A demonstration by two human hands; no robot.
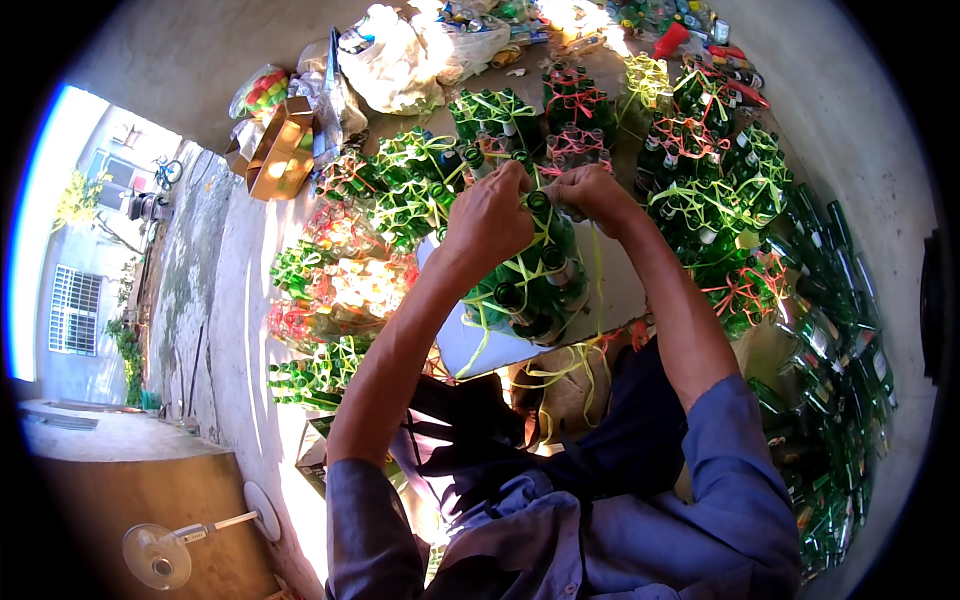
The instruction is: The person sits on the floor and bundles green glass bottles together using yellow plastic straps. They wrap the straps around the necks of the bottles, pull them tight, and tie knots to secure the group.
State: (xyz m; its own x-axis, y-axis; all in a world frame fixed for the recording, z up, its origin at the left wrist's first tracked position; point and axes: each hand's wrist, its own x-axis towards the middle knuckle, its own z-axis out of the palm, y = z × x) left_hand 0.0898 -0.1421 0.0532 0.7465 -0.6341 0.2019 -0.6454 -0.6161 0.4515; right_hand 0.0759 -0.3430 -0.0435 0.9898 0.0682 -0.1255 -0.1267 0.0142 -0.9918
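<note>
Green glass bottles [545,290] stand upright in a tight cluster on a pale board in front of me. Yellow-green plastic string [598,270] runs round them, with loose lengths hanging down at the sides. My left hand [490,215] is closed in a fist over the far left of the cluster, its fingertips pinching the string near the bottle necks. Close beside it, my right hand [592,195] also pinches the string, at the far right of the cluster. The fingers hide the exact spot where the string is held.
The board [465,345] lies at my lap, with loose yellow string [575,375] below its edge. Tied bottle bundles [400,180] surround it. Loose green bottles [840,330] are piled along the right wall. A cardboard box [280,155] and stuffed plastic bags [390,60] are at the far left.
</note>
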